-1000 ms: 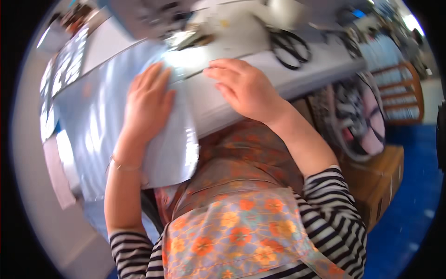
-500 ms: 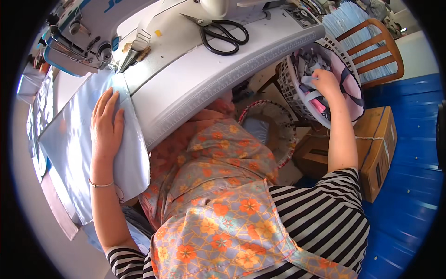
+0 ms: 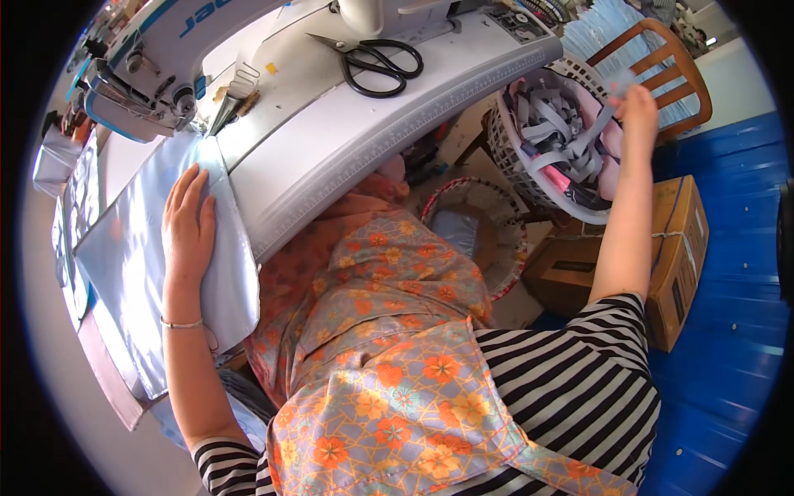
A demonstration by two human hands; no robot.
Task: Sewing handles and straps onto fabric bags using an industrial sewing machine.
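My left hand (image 3: pixel 188 227) lies flat, fingers stretched, on a light blue cloth piece (image 3: pixel 124 256) that runs up under the sewing machine (image 3: pixel 169 62). At the upper right, my right hand (image 3: pixel 639 120) is raised over the rim of a white plastic basket (image 3: pixel 506 136). Its fingers are pinched on a grey fabric strip (image 3: pixel 601 131), which trails down to a tangled heap of grey strips (image 3: pixel 550 120) in the basket. Fingertips and the strip's upper end are blurred. Pink and dark pieces lie among the strips.
Black-handled scissors (image 3: pixel 380 70) rest on the white machine table (image 3: pixel 289 157), whose front edge carries a ruler strip (image 3: pixel 397 128). Below stands a round basket (image 3: pixel 517 264). A cardboard box (image 3: pixel 662 289) sits on the blue floor by a wooden chair (image 3: pixel 691 70) piled with light blue cloth.
My right hand has risen out of the basket toward the upper right, drawing a grey strip up from the heap. My left hand stays on the cloth.
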